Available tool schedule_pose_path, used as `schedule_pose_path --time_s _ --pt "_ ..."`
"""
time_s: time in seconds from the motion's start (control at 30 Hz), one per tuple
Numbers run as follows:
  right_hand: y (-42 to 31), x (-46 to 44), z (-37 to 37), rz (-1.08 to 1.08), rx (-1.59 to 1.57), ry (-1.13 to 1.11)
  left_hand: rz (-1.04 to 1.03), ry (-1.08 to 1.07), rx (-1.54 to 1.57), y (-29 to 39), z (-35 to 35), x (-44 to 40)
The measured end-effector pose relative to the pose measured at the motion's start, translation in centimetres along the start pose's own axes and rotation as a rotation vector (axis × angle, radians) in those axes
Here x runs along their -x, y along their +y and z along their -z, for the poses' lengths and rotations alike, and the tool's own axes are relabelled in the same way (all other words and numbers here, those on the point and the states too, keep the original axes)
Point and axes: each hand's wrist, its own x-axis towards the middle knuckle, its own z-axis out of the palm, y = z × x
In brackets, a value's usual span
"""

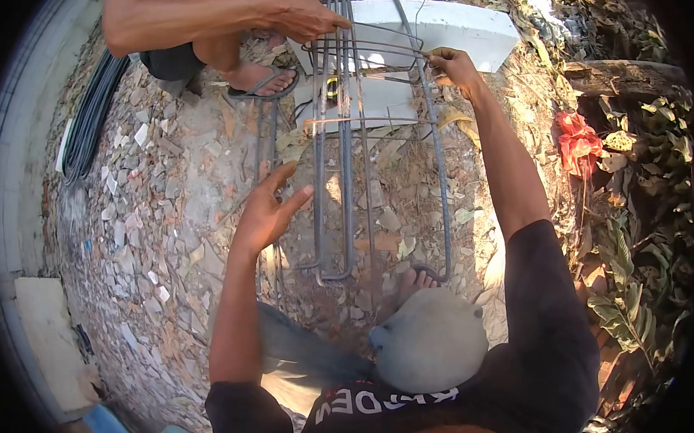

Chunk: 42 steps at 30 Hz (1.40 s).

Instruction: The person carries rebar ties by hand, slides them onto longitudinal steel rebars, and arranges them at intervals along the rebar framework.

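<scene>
A rebar cage (pixel 348 178) stretches away from me, its long steel bars bent into hooks at the near end. Thin square stirrups (pixel 374 119) ring the bars. My right hand (pixel 457 71) is closed, thumb and fingers pinching a stirrup's corner beside the outer right bar. Left of the cage, my left hand (pixel 263 211) hangs with thumb and fingers apart, holding nothing. Across from me, a co-worker's hand (pixel 307 18) is on the bars at the cage's upper part.
A pale block (pixel 463 29) lies beneath the cage's far part, near a small yellow-and-black object (pixel 332 87). The co-worker's sandalled foot (pixel 264 81) is at the left. Coiled dark rods (pixel 91 119) lie by the wall. Rubble covers the ground; red plastic (pixel 578 144) and leaves lie right.
</scene>
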Motion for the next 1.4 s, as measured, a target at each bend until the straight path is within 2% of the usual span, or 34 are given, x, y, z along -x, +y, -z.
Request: schedule_pose_path --time_s 0.17,0.27,0.37,0.47,0.57,0.67,0.73,0.87,0.97,1.07,1.17,1.27,1.37,1.4 --pt "-1.5 -0.6 -0.8 0.071 -0.126 -0.007 0.025 -0.028 -0.071 0.3 -0.1 0.2" --pt "-2.2 -1.0 -1.8 0.076 -0.026 -0.038 0.053 0.011 -0.173 -0.5 -0.8 0.0" --pt "-2.8 0.5 -2.8 0.118 -0.216 -0.065 0.121 0.025 -0.208 -0.4 -0.8 -0.2" --pt "-1.7 2.8 -3.0 0.155 -0.489 0.066 0.158 -0.029 -0.128 0.7 -0.4 -0.4" --pt "-0.4 6.5 -3.8 0.014 -0.404 0.135 0.154 -0.011 -0.021 -0.8 -1.3 -1.5" --pt "0.6 10.5 -4.7 -0.082 -0.322 0.133 0.359 -0.132 0.123 0.5 -1.4 -1.6" --pt "1.3 12.1 -5.1 -0.111 -0.301 0.113 0.297 -0.016 -0.01 -2.3 -2.0 -2.6" --pt "2.4 13.9 -5.9 -0.148 -0.312 0.05 0.214 0.14 -0.195 -2.4 -2.2 -2.6" --pt "1.9 14.7 -6.5 -0.156 -0.331 -0.069 0.259 0.093 -0.111 -0.2 -1.7 -2.1" --pt "0.3 14.0 -7.0 -0.133 -0.392 -0.02 0.192 0.052 0.047 0.6 -1.4 -1.6" --pt "-0.5 12.0 -7.0 -0.101 -0.319 0.044 0.213 0.029 0.144 -0.5 -1.6 -2.1" --pt "-2.6 12.3 -6.9 -0.157 -0.254 -0.176 0.316 -0.074 0.639 0.2 -1.0 -1.6" --pt "-2.0 12.5 -7.4 -0.104 -0.25 -0.115 0.171 0.008 0.505 0.4 -1.4 -2.0" --pt "-1.6 12.6 -7.4 -0.093 -0.256 -0.094 0.153 0.047 0.362 0.2 -1.9 -2.3"
